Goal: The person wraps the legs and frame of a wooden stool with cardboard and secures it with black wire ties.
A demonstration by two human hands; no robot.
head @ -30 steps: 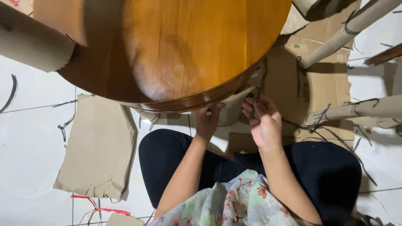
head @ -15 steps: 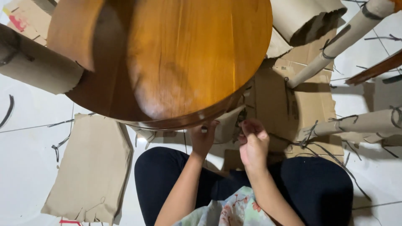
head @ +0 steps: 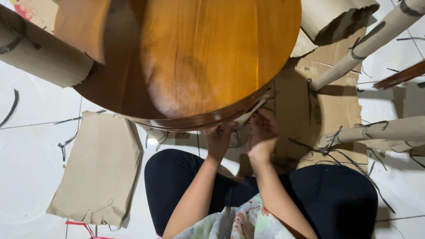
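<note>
A round glossy brown wooden tabletop (head: pixel 199 53) fills the upper middle of the head view. Both hands reach under its near rim. My left hand (head: pixel 219 139) is tucked against the rim, fingers curled on the brown cardboard wrapping (head: pixel 250 116) that hangs below the edge. My right hand (head: pixel 262 132) is beside it, fingers closed on the same cardboard strip. What lies under the rim is hidden by the tabletop. My legs in black trousers (head: pixel 177 177) are folded on the floor below the hands.
A flat sheet of brown cardboard (head: pixel 99 166) lies on the white tiled floor at left. Cardboard-wrapped legs (head: pixel 385 128) tied with dark string (head: pixel 330 141) lie at right, more flat cardboard (head: pixel 327 102) beneath them. A cardboard tube (head: pixel 40 57) sits at upper left.
My right hand has moved up from a string near the table leg and closed on the cardboard under the rim. The left hand has stayed at the rim. The view has shifted slightly.
</note>
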